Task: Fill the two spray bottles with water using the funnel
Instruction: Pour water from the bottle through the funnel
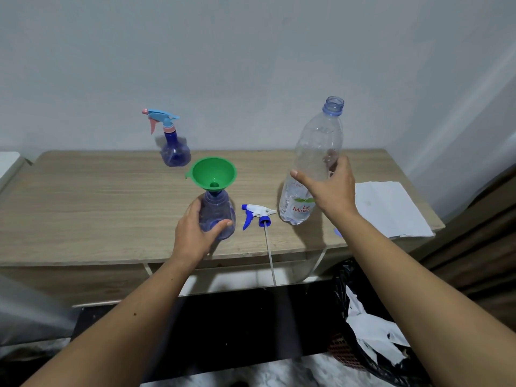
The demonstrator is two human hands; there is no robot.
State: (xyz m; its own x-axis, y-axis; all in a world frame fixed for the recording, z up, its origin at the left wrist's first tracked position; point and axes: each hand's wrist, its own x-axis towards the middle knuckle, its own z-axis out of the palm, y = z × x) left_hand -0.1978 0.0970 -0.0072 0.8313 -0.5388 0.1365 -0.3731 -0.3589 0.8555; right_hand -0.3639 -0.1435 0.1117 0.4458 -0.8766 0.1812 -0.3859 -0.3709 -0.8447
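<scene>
The left hand (pixel 195 233) is curling its fingers and thumb around a blue spray bottle (pixel 216 216) near the front edge of the wooden table (pixel 97 202). A green funnel (pixel 213 173) is sitting in the bottle's open neck. The right hand (pixel 331 188) is wrapping around a clear water bottle (pixel 312 163) with no cap, standing upright with a little water at the bottom. A blue and white sprayer top (pixel 258 215) is lying between the two bottles, its tube poking out over the front edge. A second spray bottle (pixel 173 146) is standing by the wall, well apart. Paper towels (pixel 391 208) are lying at the right edge. The left half of the table is staying bare.
</scene>
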